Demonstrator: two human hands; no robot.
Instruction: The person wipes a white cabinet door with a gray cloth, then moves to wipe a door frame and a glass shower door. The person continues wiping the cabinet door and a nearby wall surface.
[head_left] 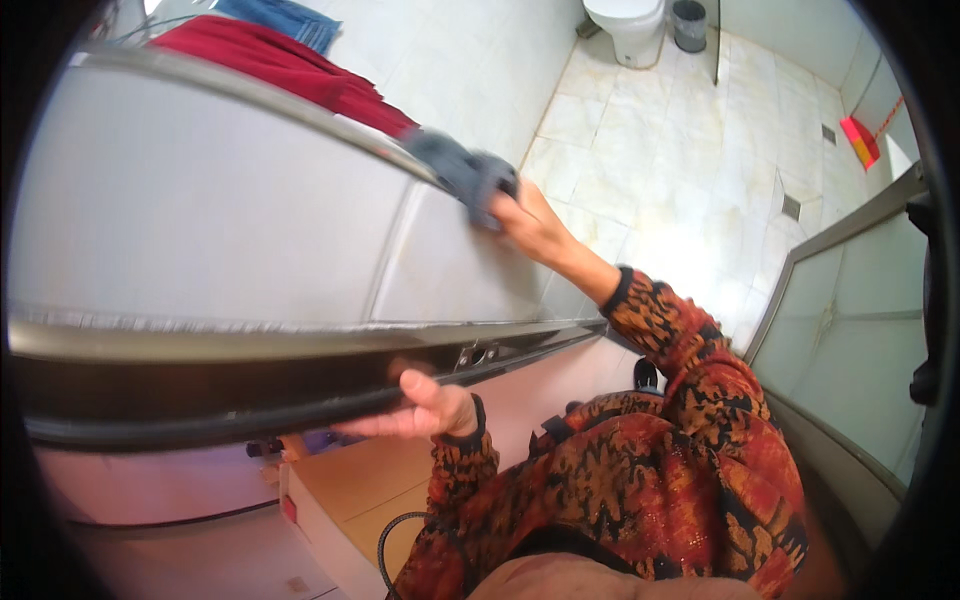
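My right hand (535, 228) is closed around a bunched dark grey cloth (455, 168), somewhat blurred. The cloth lies at the corner of a pale tiled wall (250, 195), on the metal trim (270, 97) along its far edge. My left hand (432, 408) is at the dark door frame (220, 405), thumb raised and fingers stretched out along its near edge, holding nothing. A metal strike plate (478, 356) sits in the frame just beyond that hand.
Red fabric (285, 75) and blue denim (280, 22) hang beyond the trim. A toilet (632, 30), a bin (690, 25) and a red dustpan (860, 143) stand farther off. A glass-panelled door (850, 320) is at right, a wooden cabinet (365, 485) at lower left.
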